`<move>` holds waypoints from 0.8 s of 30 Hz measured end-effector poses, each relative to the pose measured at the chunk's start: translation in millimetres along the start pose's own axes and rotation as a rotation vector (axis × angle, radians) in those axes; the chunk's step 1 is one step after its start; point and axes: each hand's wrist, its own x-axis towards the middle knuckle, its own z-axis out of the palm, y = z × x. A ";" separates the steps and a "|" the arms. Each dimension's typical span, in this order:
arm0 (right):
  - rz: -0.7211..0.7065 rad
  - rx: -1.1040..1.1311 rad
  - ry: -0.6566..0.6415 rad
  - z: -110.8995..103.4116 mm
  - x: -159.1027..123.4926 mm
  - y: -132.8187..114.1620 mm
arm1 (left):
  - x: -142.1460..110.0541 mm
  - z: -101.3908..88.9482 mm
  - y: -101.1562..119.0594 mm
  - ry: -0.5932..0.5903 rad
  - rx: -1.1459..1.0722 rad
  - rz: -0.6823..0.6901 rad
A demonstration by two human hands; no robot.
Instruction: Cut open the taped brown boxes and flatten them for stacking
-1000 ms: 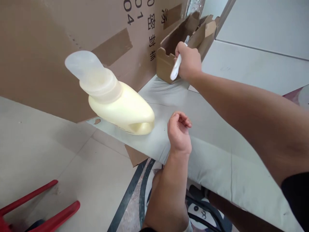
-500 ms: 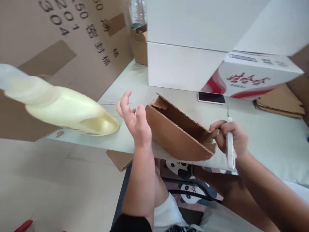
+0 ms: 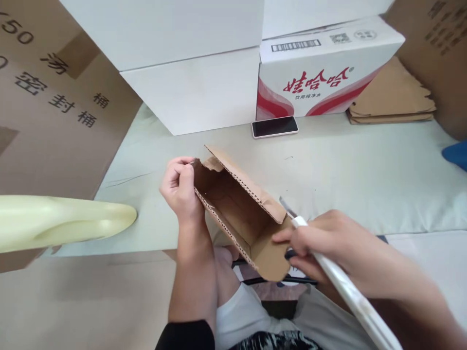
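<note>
An open, narrow cardboard box (image 3: 226, 194) is tilted at the table's front edge, its inside facing up toward me. My left hand (image 3: 182, 187) grips its far left end, with the thumb and fingers closed on the cardboard edge. At the box's near right end, my right hand (image 3: 324, 243) is closed around a white utility knife (image 3: 350, 291). The knife's blade is out and points up and left, close to the box's upper right corner. Fingers of the same hand touch the rounded end flap.
A phone (image 3: 275, 127) lies before a white carton with red lettering (image 3: 321, 82); plain white boxes (image 3: 189, 97) stand beside it. Flattened cardboard (image 3: 394, 97) is stacked at right. A pale yellow bottle-like object (image 3: 73, 221) and a large printed carton (image 3: 54, 141) are on the left.
My left hand, open beside the box before, now grips its left end. The box has turned so its inside shows more. The knife has tipped leftward, and my view has shifted right.
</note>
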 end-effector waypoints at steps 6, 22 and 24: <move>0.008 -0.096 0.046 -5.8 4.0 30.6 | -6.9 15.8 1.1 0.045 -0.013 0.031; -0.050 -0.014 0.744 42.6 17.4 74.5 | -12.6 9.5 -6.7 -0.041 0.049 0.107; -0.077 -0.018 0.848 45.6 17.4 76.3 | -14.2 10.6 -7.7 -0.036 0.007 0.110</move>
